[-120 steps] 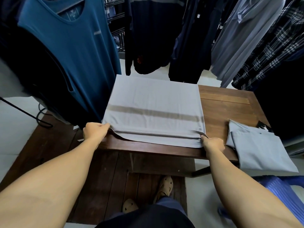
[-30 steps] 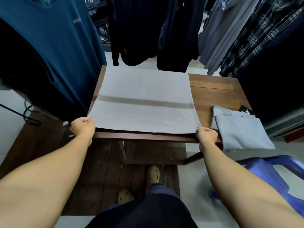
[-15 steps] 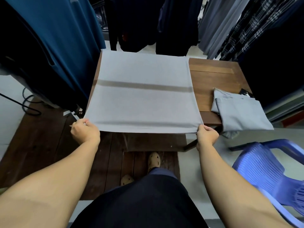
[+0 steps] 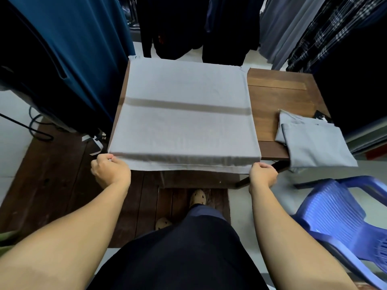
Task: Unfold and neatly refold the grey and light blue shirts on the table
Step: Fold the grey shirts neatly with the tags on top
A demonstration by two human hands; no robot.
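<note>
Head view: the fingers of the left hand curl round the near left corner of the grey shirt, and the right hand pinches the near right corner likewise. The shirt lies spread flat over the left part of the counter, its near hem hanging past the front edge. A stronger pull on one hand would likely skew the hem and spoil the fold, and too much pull could drag the cloth off. The folded light blue shirt overhangs the counter's near right corner, so a brush from the right arm might tip it towards the blue chair.
</note>
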